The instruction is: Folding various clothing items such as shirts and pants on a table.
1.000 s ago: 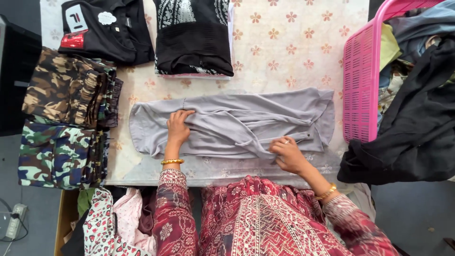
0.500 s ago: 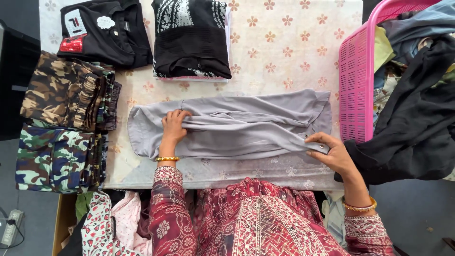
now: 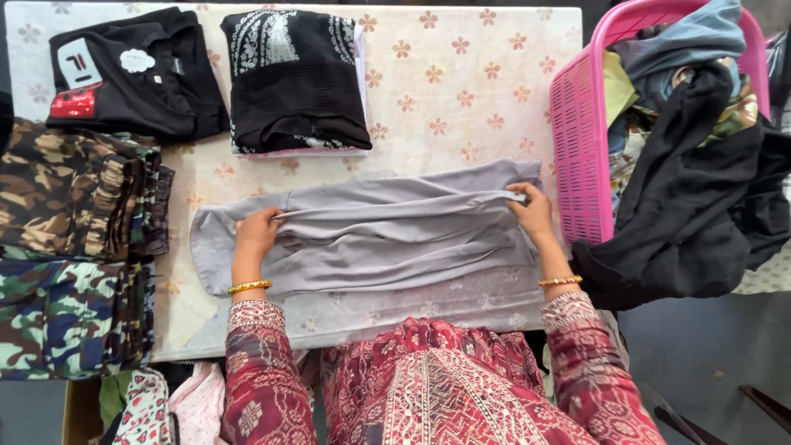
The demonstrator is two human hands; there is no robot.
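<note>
Grey garment (image 3: 371, 239) lies flat on the desk (image 3: 461, 91), just in front of the person, long axis running left to right across the desk edge. Left hand (image 3: 257, 232) sits on the garment's left part, fingers pinching a fold ridge; right hand (image 3: 534, 213) grips the garment's right end, fingers curled over the top fold. Hands well apart, one near each end, both clamped on the grey cloth. Neither hand is nearer than the other: each already touches it. The fold line runs between the two hands along the long axis.

Relative to the grey garment: black patterned folded top (image 3: 292, 78) beyond it, toward the far edge; black shirt (image 3: 132, 70) beyond and left; brown camouflage stack (image 3: 74, 189) just left; green-blue camouflage stack (image 3: 70, 317) left and nearer the person. Pink basket (image 3: 581, 140) stands just right of it, heaped with clothes, a black piece (image 3: 700, 198) hanging over the rim.
</note>
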